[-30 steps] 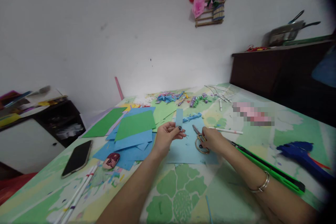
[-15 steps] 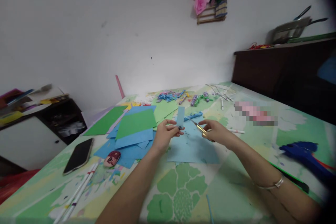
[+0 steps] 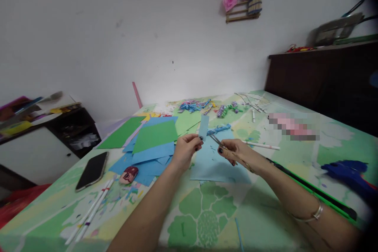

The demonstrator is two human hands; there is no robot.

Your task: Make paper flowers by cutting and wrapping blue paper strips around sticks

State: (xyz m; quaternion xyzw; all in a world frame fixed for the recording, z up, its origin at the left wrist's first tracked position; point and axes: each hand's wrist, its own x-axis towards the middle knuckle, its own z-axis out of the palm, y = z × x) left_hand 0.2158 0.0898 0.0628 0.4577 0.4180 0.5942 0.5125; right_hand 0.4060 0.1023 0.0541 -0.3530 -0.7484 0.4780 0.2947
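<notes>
Between the thumb and fingers of my left hand (image 3: 188, 149) a small strip of light blue paper (image 3: 203, 126) is pinched, standing upright. My right hand (image 3: 239, 152) is closed around a pair of scissors (image 3: 217, 140), whose blades point up and left, just right of the strip. Under both hands lies a light blue sheet of paper (image 3: 217, 171) with small scraps on it. Behind the blades rests a blue rolled paper stick (image 3: 219, 129). Whether the blades touch the strip I cannot tell.
Green and blue sheets (image 3: 155, 138) are piled to the left, near a phone (image 3: 92, 171), a small dark red case (image 3: 128, 175) and white sticks (image 3: 90, 212). On the right lie a green-edged cutter or ruler (image 3: 319, 193) and a blue glue gun (image 3: 348, 173). Curled paper pieces (image 3: 227, 109) sit behind.
My right hand has turned, with the scissors now held at a different angle and their tips closer to the strip. My left hand keeps its pinch. The view has shifted slightly.
</notes>
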